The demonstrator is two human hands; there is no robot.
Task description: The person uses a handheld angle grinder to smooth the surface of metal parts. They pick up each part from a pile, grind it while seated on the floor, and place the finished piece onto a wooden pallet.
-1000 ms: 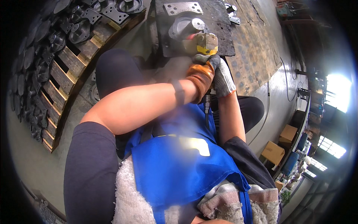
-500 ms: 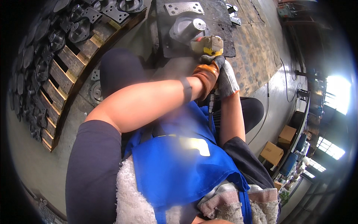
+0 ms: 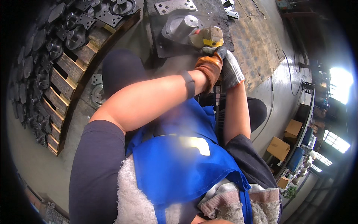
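Note:
Both my gloved hands grip a hand-held grinder (image 3: 207, 37) with a yellow and grey head. My left hand (image 3: 209, 66), in an orange glove, wraps the tool's body just behind the head. My right hand (image 3: 232, 68), in a white knit glove, holds the tool right beside it. The grinder's head presses against a grey metal cylinder (image 3: 180, 27) that stands on a dark steel work plate (image 3: 212, 13). A black cable (image 3: 216, 100) drops from the tool toward my blue apron.
A flat metal bracket with holes (image 3: 175, 6) lies at the plate's far edge. A wooden pallet (image 3: 71, 69) on the left carries several dark cast metal parts. Cardboard boxes (image 3: 279, 148) and a blue drum (image 3: 296, 158) stand at the right.
The view has shifted slightly; both hands and the grinder have stayed against the cylinder, sliding a little to the right in the picture.

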